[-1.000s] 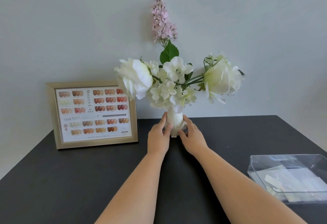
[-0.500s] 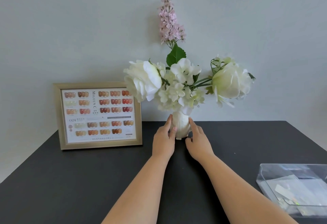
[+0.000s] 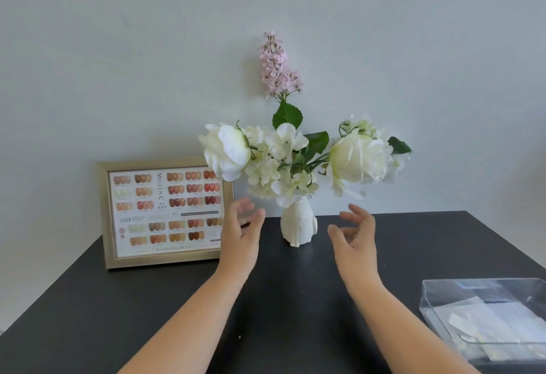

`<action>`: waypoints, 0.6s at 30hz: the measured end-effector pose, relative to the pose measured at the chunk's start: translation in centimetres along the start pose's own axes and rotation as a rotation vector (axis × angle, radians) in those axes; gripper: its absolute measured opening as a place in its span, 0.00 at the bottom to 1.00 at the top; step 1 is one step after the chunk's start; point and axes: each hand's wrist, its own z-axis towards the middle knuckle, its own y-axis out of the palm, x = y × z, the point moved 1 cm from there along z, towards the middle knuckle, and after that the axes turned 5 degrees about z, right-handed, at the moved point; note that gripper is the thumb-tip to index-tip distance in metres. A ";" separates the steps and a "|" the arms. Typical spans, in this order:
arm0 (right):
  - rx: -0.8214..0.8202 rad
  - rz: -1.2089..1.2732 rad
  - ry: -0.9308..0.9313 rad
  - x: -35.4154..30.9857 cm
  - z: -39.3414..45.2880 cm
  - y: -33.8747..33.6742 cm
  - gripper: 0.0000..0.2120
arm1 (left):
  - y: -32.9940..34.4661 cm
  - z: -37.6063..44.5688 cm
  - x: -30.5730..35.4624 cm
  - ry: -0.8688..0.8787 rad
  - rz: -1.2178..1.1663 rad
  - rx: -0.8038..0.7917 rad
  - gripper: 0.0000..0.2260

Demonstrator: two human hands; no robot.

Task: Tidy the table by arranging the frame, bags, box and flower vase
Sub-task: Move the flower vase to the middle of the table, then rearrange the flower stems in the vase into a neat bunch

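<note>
A small white flower vase (image 3: 298,225) stands upright near the back edge of the black table (image 3: 147,314), holding white blooms and a tall pink sprig. My left hand (image 3: 240,231) hovers to its left and my right hand (image 3: 353,236) to its right. Both are apart from the vase, fingers spread, holding nothing. A gold frame (image 3: 165,214) showing a nail-colour chart leans against the wall at the back left. At the front right sits a clear plastic box (image 3: 484,291) with shiny flat bags (image 3: 502,329) inside.
A pale wall (image 3: 118,48) rises directly behind the table's back edge. The flowers spread wide above the vase, overlapping the frame's upper right corner. The box is cut off by the right edge of the view.
Both hands have let go of the vase and pulled apart to either side. The vase now stands by itself near the back edge.
</note>
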 end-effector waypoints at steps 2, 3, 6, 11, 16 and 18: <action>0.064 0.116 -0.137 -3.1 0.1 -0.5 0.30 | -1.7 1.3 2.4 0.047 -0.094 0.001 0.27; 0.080 0.151 -0.206 -4.6 0.3 -0.6 0.33 | -2.4 2.0 3.5 0.073 -0.130 -0.007 0.31; 0.074 0.073 -0.348 -8.3 1.2 -1.1 0.42 | -3.7 3.7 6.2 0.152 -0.173 -0.066 0.38; -0.008 -0.225 -0.507 -11.3 2.7 -1.1 0.37 | -4.5 5.5 9.9 0.254 -0.082 -0.058 0.36; -0.061 -0.326 -0.596 -13.4 4.4 -1.0 0.24 | -5.0 8.1 12.3 0.327 0.115 -0.060 0.25; -0.083 -0.327 -0.579 -14.7 5.4 -0.5 0.19 | -4.8 9.3 12.8 0.305 0.097 -0.047 0.23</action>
